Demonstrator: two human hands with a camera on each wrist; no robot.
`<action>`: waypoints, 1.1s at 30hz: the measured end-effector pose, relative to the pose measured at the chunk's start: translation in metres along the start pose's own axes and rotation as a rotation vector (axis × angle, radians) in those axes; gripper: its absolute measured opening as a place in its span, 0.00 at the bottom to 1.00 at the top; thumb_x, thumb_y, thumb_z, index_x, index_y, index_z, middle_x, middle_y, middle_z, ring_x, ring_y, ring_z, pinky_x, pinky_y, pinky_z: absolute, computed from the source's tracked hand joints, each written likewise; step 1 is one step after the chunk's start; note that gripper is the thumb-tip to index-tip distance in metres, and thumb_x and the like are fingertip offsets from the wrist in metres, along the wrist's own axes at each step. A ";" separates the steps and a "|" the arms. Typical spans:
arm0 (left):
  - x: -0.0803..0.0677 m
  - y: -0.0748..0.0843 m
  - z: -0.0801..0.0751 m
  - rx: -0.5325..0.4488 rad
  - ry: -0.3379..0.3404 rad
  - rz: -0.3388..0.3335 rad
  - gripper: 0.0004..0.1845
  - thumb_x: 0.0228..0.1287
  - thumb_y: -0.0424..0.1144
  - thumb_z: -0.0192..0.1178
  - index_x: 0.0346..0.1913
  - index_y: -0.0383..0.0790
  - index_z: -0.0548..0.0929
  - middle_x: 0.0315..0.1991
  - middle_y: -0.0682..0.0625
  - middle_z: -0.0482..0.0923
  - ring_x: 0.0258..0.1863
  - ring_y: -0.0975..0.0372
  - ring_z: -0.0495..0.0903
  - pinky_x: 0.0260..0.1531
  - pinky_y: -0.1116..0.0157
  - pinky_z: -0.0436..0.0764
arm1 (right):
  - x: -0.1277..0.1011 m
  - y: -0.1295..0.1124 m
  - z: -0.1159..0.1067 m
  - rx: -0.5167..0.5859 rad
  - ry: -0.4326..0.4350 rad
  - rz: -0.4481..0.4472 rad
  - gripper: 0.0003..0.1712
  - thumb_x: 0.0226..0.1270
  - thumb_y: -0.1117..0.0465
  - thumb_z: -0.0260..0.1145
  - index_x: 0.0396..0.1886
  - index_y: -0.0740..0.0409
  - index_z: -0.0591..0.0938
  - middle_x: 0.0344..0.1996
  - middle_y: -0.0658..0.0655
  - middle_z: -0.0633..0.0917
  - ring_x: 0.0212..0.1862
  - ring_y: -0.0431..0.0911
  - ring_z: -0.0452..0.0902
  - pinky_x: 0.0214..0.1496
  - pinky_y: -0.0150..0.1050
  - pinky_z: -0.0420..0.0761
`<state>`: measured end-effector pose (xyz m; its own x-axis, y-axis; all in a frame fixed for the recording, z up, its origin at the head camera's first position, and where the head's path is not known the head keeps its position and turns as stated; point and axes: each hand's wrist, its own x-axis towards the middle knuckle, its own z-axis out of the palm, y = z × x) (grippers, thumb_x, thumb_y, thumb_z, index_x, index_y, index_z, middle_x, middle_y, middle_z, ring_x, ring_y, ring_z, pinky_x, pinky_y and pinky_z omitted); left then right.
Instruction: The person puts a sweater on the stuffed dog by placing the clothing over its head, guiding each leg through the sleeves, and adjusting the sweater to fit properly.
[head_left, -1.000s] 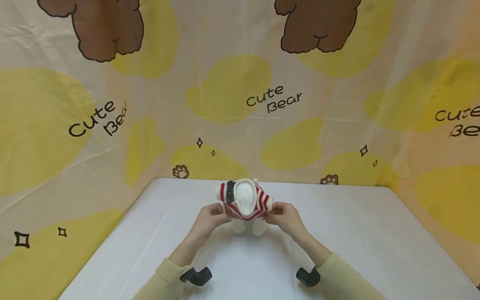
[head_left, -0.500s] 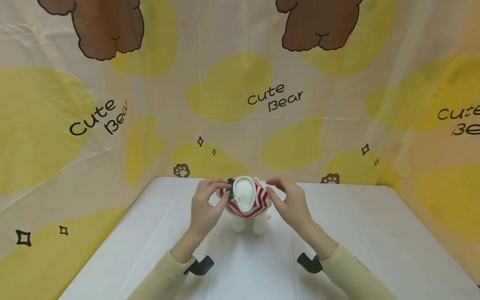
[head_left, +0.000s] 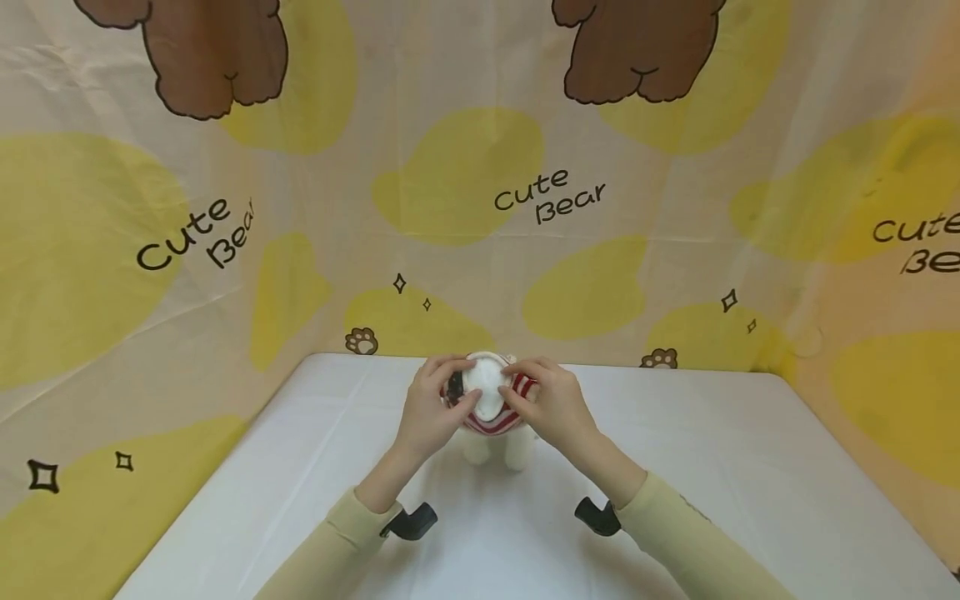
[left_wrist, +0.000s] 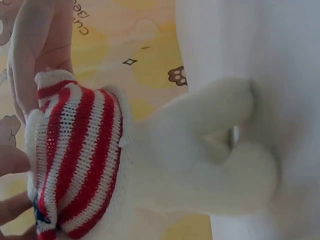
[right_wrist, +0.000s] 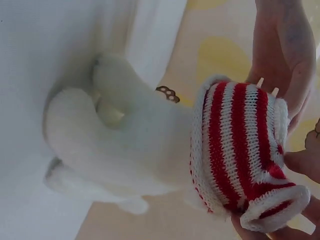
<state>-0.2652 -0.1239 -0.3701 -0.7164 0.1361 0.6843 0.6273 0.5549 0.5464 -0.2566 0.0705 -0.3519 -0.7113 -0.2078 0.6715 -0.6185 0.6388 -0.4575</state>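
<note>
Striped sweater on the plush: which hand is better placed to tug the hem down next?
Probably the right hand. Its fingers already curl round the striped sweater near the sleeve, as the right wrist view shows. The left hand also grips it, but higher, by the dark patch at the collar of the plush toy.

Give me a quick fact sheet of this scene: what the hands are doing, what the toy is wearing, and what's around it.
Toy: white plush animal standing on its legs
Clothing: red-and-white striped knit sweater, bunched up around the upper body
Left hand: fingers curled on the sweater's left side near the top
Right hand: fingers curled on the sweater's right side near the top
Surface: white table
Backdrop: cloth with yellow blobs, brown bears and "Cute Bear" lettering
Sleeves: pale yellow
</note>
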 end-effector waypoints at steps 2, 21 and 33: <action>0.000 0.000 0.001 -0.006 -0.009 -0.027 0.20 0.50 0.34 0.71 0.49 0.39 0.82 0.51 0.45 0.77 0.39 0.58 0.74 0.30 0.68 0.76 | 0.000 -0.001 0.000 -0.032 0.005 0.032 0.13 0.54 0.57 0.73 0.39 0.55 0.86 0.39 0.56 0.85 0.40 0.48 0.82 0.37 0.40 0.82; 0.004 -0.010 -0.006 -0.078 -0.202 -0.343 0.26 0.50 0.43 0.71 0.56 0.50 0.79 0.53 0.46 0.78 0.52 0.54 0.76 0.50 0.52 0.77 | 0.009 0.005 0.000 -0.037 -0.081 0.199 0.15 0.51 0.59 0.71 0.41 0.55 0.87 0.35 0.58 0.87 0.29 0.46 0.73 0.30 0.37 0.73; 0.008 -0.019 -0.001 -0.196 -0.256 -0.498 0.27 0.47 0.46 0.73 0.54 0.47 0.81 0.52 0.49 0.81 0.51 0.56 0.76 0.51 0.53 0.77 | 0.016 0.019 -0.005 0.098 -0.222 0.432 0.17 0.52 0.56 0.70 0.44 0.51 0.86 0.45 0.55 0.86 0.49 0.49 0.78 0.49 0.46 0.77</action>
<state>-0.2828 -0.1343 -0.3747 -0.9747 0.1052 0.1973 0.2236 0.4443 0.8675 -0.2781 0.0832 -0.3475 -0.9569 -0.0990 0.2732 -0.2727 0.6311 -0.7262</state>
